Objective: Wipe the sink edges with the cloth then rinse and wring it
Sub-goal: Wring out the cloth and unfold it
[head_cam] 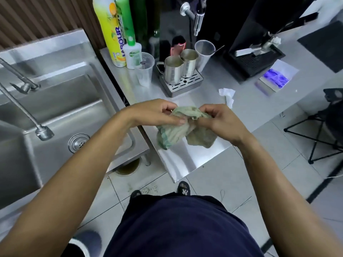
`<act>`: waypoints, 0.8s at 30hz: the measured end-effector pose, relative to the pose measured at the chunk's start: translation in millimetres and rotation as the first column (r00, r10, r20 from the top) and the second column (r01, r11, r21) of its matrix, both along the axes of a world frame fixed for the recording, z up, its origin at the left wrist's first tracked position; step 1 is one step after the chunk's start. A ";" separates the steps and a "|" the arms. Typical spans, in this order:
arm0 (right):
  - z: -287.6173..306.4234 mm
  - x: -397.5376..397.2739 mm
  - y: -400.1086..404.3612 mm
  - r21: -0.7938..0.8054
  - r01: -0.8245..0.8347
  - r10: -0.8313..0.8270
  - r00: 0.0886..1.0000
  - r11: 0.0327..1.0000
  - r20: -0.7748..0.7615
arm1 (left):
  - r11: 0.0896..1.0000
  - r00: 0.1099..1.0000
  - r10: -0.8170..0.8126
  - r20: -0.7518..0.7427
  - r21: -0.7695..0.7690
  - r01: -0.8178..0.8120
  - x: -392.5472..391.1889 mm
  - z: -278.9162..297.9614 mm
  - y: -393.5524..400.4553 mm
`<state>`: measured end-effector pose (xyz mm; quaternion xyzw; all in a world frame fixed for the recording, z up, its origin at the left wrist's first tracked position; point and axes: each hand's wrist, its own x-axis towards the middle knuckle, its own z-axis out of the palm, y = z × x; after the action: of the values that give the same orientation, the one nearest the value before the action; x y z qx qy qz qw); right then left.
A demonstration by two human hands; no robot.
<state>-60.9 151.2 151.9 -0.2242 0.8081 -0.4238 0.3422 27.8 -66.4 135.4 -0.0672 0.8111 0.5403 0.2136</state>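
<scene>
While both hands work over the near end of the steel counter (185, 164), the crumpled pale-green woven cloth (178, 130) hangs between them, clear of the sink. Left hand (154, 112): thumb and fingers curled, pinching the cloth's upper left edge. Right hand (220, 119): fingers curled round the upper right bunch. Two lobes of fabric droop below the grip, just above or touching the counter; cannot tell which.

Judgement: the two-handed hold at the top edge looks like gathering or refolding the cloth into a pad, so a flat face can meet the rim.

Stainless steel sink basin (61, 115) lies to the left, round drain (78, 142) visible, flexible metal spray hose (22, 108) hanging over it. No water seen running. Sink edges appear not yet being wiped.

Far on the counter: yellow detergent bottle (113, 34), two steel jugs (180, 68) on a drip tray, crumpled white tissue (227, 95).
</scene>
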 end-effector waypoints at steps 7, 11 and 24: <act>-38.9 -54.4 12.6 0.064 -0.173 0.132 0.900 0.983 0.415 | 0.943 0.980 0.144 0.136 0.282 -0.177 1.6 -52.8 18.5; -101.0 -82.3 0.2 0.395 -0.371 0.335 0.929 0.840 0.160 | 0.888 0.913 0.382 0.146 -0.331 -0.319 10.5 -103.8 24.2; -188.5 -53.9 40.3 0.485 -0.068 0.202 0.952 0.872 -0.230 | 0.713 0.952 0.247 -0.181 -0.631 -0.305 11.2 -210.2 138.5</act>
<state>-114.8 191.5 -36.5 -0.2470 0.9083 -0.1544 0.3003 38.9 72.1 -74.8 -0.2349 0.9369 0.2519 0.0598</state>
